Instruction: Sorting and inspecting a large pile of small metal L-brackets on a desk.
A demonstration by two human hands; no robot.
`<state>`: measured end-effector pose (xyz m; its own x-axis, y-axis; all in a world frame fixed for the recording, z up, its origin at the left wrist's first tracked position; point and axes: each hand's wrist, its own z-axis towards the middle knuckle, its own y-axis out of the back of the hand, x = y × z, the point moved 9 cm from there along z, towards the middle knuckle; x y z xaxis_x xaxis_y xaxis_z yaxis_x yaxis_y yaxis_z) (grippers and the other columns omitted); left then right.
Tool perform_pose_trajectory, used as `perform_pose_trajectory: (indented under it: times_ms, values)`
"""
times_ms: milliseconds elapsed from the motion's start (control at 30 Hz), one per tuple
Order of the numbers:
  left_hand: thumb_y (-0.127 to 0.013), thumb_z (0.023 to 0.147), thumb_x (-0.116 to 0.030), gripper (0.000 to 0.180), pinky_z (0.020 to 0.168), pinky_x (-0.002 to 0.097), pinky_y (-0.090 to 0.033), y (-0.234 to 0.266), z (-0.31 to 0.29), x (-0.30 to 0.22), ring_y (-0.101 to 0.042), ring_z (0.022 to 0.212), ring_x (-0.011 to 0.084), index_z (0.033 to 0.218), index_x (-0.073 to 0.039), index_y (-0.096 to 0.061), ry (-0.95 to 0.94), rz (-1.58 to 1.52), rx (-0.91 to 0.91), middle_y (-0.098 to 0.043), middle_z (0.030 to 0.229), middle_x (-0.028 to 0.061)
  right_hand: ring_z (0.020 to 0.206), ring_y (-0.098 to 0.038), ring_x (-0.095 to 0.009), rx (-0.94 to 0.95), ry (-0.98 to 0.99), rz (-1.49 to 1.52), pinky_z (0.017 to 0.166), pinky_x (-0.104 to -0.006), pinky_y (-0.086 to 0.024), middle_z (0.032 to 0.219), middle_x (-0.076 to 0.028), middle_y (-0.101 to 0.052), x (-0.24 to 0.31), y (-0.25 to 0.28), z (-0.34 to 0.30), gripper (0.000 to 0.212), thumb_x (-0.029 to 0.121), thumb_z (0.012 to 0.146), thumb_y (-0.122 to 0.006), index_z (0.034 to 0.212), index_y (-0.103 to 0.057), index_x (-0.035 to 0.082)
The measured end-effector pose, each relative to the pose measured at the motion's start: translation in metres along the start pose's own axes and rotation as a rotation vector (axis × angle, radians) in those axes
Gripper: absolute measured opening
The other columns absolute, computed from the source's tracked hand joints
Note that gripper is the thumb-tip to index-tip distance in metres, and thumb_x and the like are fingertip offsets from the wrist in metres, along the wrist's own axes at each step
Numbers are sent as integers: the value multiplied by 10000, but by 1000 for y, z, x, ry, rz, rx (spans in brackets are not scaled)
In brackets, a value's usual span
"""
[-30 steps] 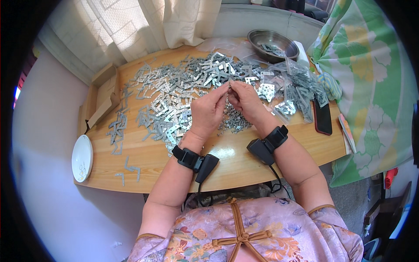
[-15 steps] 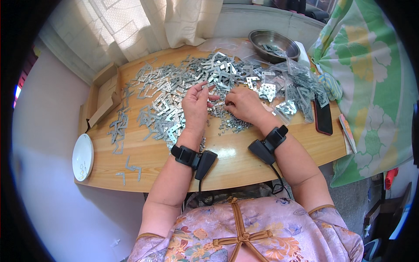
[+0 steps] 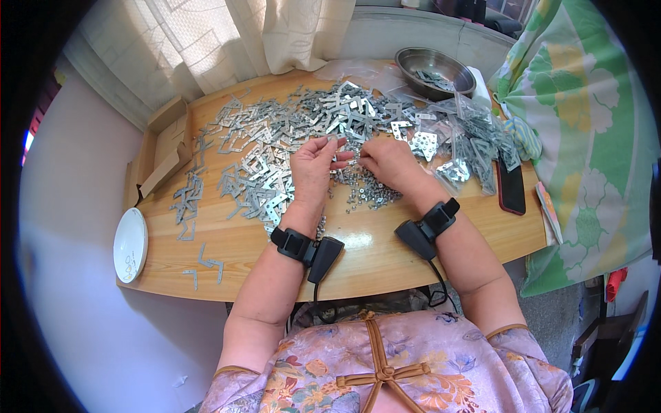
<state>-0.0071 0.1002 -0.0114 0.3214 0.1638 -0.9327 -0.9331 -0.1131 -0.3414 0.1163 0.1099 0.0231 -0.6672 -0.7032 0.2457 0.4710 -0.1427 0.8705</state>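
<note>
My left hand (image 3: 314,171) is over the middle of the table, thumb and forefinger pressed together around something small and hardly visible. Its other fingers reach toward my right hand (image 3: 392,165), whose fingertips are pinched together close by; whatever they hold is hidden. Beneath and in front of my right hand lies a spread of small silver nuts or screws (image 3: 370,195). A broad heap of flat L-shaped metal corner brackets (image 3: 265,162) with holes stretches beyond and to the left of both hands.
Clear plastic bags of brackets (image 3: 482,134) lie at the right, beside a dark phone (image 3: 510,189). A steel bowl (image 3: 403,60) with brackets stands at the back. At the left are an open cardboard box (image 3: 160,168), a white dish (image 3: 129,230) and loose brackets (image 3: 219,270).
Both hands have shifted slightly; the fingertips of the two hands are now nearer each other. My left thumb and forefinger stay pinched, and the heaps look the same.
</note>
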Motion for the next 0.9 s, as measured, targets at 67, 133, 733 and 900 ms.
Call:
perform_pose_trajectory:
  times_ms: [67, 133, 733, 900]
  values:
    - [-556, 858, -121, 209, 560, 197, -506, -1, 0, 2, -645, 737, 181, 999, 34, -564, 4, -25, 6, -627, 965, 147, 754, -591, -294, -69, -41, 83, 651, -387, -467, 759, -124, -602, -6, 7, 1, 118, 154, 743, -601, 739, -593, 36]
    - [-563, 854, -119, 201, 561, 198, -504, -3, -1, -1, -645, 735, 180, 988, 30, -574, 1, 6, 12, -631, 950, 136, 724, -590, -282, -253, -48, 302, 630, -368, -460, 753, -128, -598, -12, 22, 0, 103, 120, 738, -616, 767, -588, 26]
    - [-631, 801, -100, 188, 554, 209, -484, -2, -5, 1, -639, 700, 159, 953, 5, -598, 53, -14, -7, -629, 818, 67, 677, -564, -269, -420, 31, 499, 597, -332, -444, 731, -120, -573, 2, 39, -1, 78, 52, 715, -624, 770, -590, 9]
    - [-636, 797, -98, 189, 565, 209, -483, -1, -6, 2, -636, 702, 157, 951, 4, -592, 79, -19, -18, -624, 820, 67, 689, -568, -257, -467, 89, 427, 602, -330, -456, 737, -97, -579, 7, 41, -3, 77, 61, 695, -640, 749, -600, 25]
